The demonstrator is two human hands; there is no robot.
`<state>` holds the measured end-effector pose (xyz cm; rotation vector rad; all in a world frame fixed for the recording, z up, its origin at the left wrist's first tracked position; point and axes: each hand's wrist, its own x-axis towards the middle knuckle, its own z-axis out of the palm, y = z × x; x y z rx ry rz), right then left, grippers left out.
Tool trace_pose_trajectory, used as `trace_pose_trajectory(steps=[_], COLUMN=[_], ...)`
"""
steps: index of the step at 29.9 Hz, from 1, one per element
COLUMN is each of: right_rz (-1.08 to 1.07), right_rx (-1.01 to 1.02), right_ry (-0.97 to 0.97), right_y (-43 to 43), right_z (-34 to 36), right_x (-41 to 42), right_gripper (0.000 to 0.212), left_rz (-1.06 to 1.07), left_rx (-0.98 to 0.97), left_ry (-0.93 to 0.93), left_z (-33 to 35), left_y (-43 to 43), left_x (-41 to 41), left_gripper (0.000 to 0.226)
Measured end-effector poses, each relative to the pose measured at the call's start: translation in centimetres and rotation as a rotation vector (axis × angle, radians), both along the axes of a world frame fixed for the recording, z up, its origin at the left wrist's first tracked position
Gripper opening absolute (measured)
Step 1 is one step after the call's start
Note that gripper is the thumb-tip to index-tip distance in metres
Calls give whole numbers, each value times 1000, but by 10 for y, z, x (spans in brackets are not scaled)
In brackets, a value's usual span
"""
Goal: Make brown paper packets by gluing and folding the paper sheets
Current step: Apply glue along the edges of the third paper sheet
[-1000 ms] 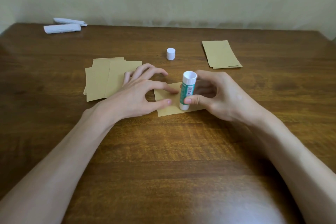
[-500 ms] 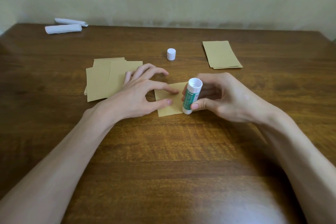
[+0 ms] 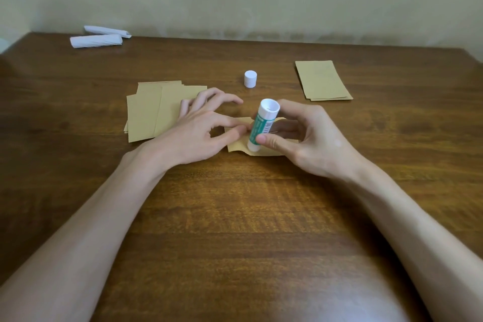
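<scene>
Your right hand (image 3: 311,139) grips glue stick (image 3: 261,125) tip-down on sheet (image 3: 236,148); left hand (image 3: 198,136) presses or pinches sheet's left edge, unclear.

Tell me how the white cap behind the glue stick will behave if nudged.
The white cap looks like small plastic, so probably light and easily slid. Standing squat on its flat end, it likely won't tip; knocked sideways, its round wall would probably roll.
</scene>
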<state>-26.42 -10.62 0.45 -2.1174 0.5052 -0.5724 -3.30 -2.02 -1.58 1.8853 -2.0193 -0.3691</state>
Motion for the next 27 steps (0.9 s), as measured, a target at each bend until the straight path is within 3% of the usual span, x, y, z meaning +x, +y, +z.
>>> trace_pose_trajectory(steps=[10,16,27], right_rz=[-90,7,-56], right_rx=[0,-26,-100], right_ry=[-127,-80,-13], right_y=[4,6,5], right_z=[1,-8,-13], right_x=[5,11,22], right_gripper=[21,18,34], left_rz=[-16,-4,-10], left_rx=[-25,-35,-7], left_ry=[-20,-26,-26], left_z=[-4,-5,2], left_y=[2,2,6], left_x=[4,2,0], left_gripper=[24,31,19])
